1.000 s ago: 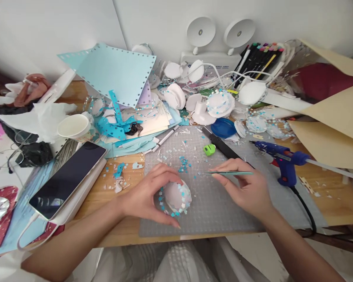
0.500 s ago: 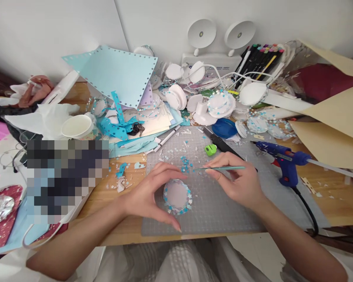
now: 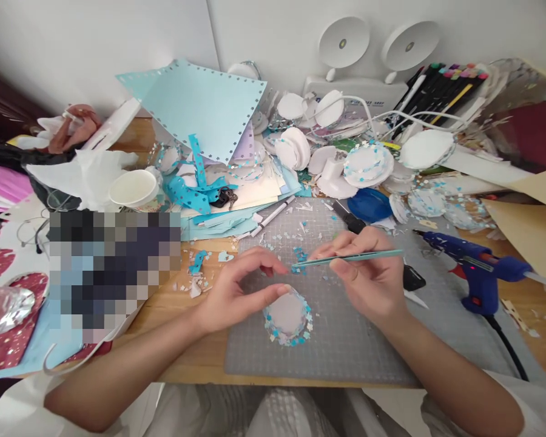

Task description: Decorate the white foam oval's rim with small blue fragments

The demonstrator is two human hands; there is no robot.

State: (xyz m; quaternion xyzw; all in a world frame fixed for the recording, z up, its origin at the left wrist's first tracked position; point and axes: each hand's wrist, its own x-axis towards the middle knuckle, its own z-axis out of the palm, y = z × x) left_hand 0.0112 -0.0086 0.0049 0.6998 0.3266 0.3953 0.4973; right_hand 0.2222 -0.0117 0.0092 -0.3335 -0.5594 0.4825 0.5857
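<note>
A small white paper cup piece [image 3: 288, 315] rimmed with tiny blue and white flower cutouts lies flat on the grey cutting mat [image 3: 346, 340]. My left hand [image 3: 239, 291] curls beside it, thumb tip touching its upper edge, fingers apart and holding nothing. My right hand [image 3: 368, 276] pinches teal tweezers [image 3: 346, 258] whose tips reach a little heap of blue flower cutouts [image 3: 299, 255] just above the cup piece.
A blue glue gun [image 3: 475, 276] lies right of the mat with its black cord trailing toward me. A black craft knife [image 3: 409, 278] rests behind my right hand. Light blue punched paper [image 3: 200, 106], a paper cup [image 3: 134, 188], white cups, markers [image 3: 441, 85] and scraps crowd the back.
The cup piece went from tilted up in my left hand to lying flat on the mat. My right hand moved the tweezers left to the blue cutouts. The camera shifted left.
</note>
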